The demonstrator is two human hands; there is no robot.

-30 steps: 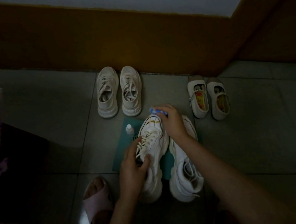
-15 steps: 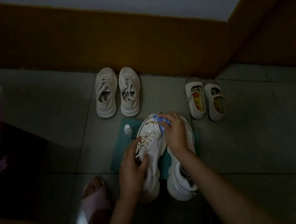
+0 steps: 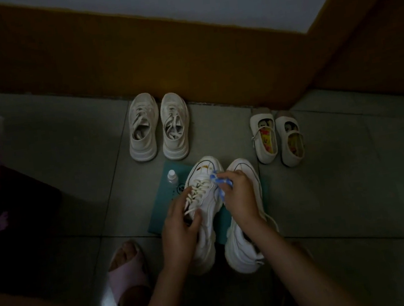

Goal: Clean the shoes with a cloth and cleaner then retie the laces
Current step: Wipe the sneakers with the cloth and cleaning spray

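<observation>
At lower centre of the frame, a white sneaker (image 3: 202, 176) is gripped by the left hand (image 3: 179, 223), with the fingers curled over the laces (image 3: 197, 192) and the thumb at the collar. A bunched blue cloth (image 3: 221, 179) is pinched in the right hand (image 3: 240, 199) and pressed on the sneaker's right flank just behind the toe. A second sneaker (image 3: 243, 170) lies just right of it; contact between the two cannot be told under the wrist. Both are set on a teal mat (image 3: 160, 223). The cleaner bottle (image 3: 172, 177) stands upright at the mat's upper left corner, just beside the held toe.

Step judged: wiping of the first shoe. Laces are seen threaded; retying is not yet begun. For the next move, the shoe would need to be steadied or turned by the left hand so unwiped panels and the sole edge can be reached by the cloth.

Open tile floor (image 3: 354, 184) is seen at right of frame. A beige pair (image 3: 159, 130) sits just above the mat and small strap shoes (image 3: 277, 137) at upper right, both close to the brown skirting (image 3: 185, 73). A pink slipper (image 3: 127, 270) is at lower left near the left forearm. The bottle is judged easily knocked if the toe is swung left.
</observation>
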